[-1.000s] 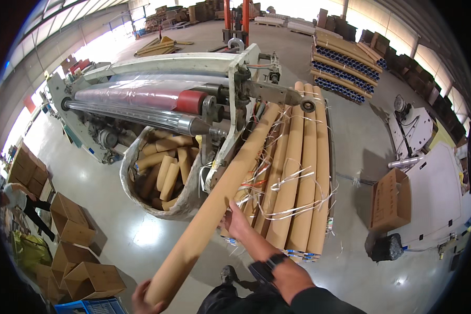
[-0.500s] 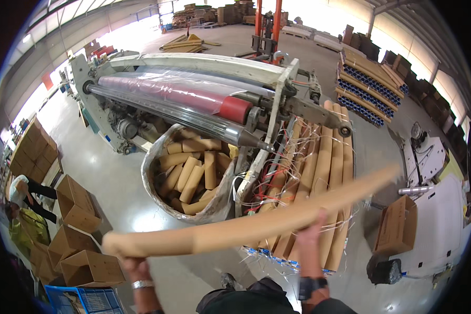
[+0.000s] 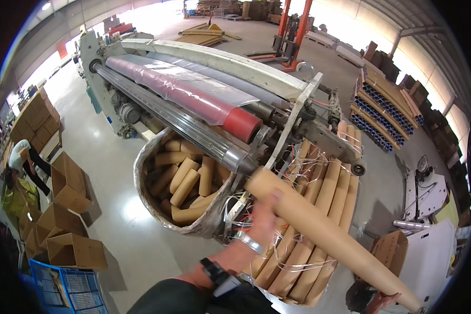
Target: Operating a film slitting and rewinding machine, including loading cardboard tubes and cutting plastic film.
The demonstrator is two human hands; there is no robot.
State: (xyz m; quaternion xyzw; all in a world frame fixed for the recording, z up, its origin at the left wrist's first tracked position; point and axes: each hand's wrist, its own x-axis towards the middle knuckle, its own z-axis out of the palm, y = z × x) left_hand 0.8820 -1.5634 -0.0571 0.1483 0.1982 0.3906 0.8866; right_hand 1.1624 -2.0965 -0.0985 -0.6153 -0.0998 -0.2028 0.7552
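A long brown cardboard tube (image 3: 324, 230) slants from the machine's metal shaft (image 3: 183, 120) down to the lower right. Its upper end meets the shaft's tapered tip; whether it sits around the tip or in front of it I cannot tell. My left hand (image 3: 267, 217), slightly blurred, grips the tube just below that end, with a silver bracelet on its wrist. Near the tube's lower end, my right hand (image 3: 374, 301) holds it from the near side, its fingers partly hidden. Behind the shaft lies a red roller (image 3: 235, 123) wrapped in clear film.
A large round bin (image 3: 141, 193) of short tube pieces stands below the shaft. More long tubes (image 3: 319, 209), with loose strings, lie under my tube. Open cartons (image 3: 76, 248) and a blue crate (image 3: 83, 290) are at left, where a person (image 3: 23, 157) bends. A white machine (image 3: 429, 251) stands right.
The tube has swung from lying crosswise before me to slanting, its left end now up at the shaft's tip. My left hand moved up and right; my right hand dropped to the lower right.
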